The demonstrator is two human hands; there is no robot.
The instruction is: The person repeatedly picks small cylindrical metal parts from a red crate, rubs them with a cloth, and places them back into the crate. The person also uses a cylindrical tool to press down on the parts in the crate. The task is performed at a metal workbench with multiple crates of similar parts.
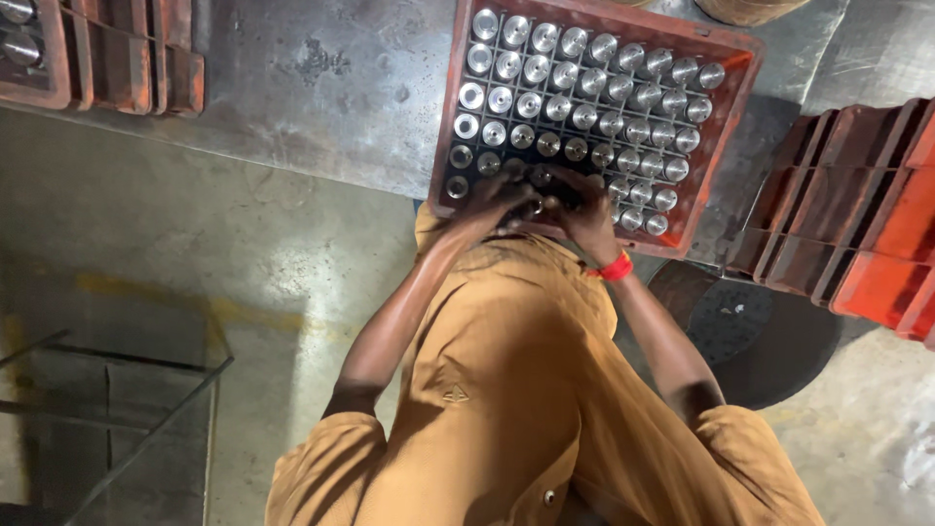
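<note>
A red plastic crate with a grid of cells stands on a grey metal table. Several shiny metal cylinders stand upright in the cells. Both my hands meet over the crate's near rows. My left hand has its fingers curled around a small metal cylinder at the crate's front. My right hand, with a red band on its wrist, lies over the neighbouring cells, touching the parts there. Its fingers hide what is under them. I wear a tan shirt.
Stacked empty red crates stand at the right. More red crates sit at the upper left, one holding metal parts. A dark round disc lies on the concrete floor. A metal frame is at the lower left.
</note>
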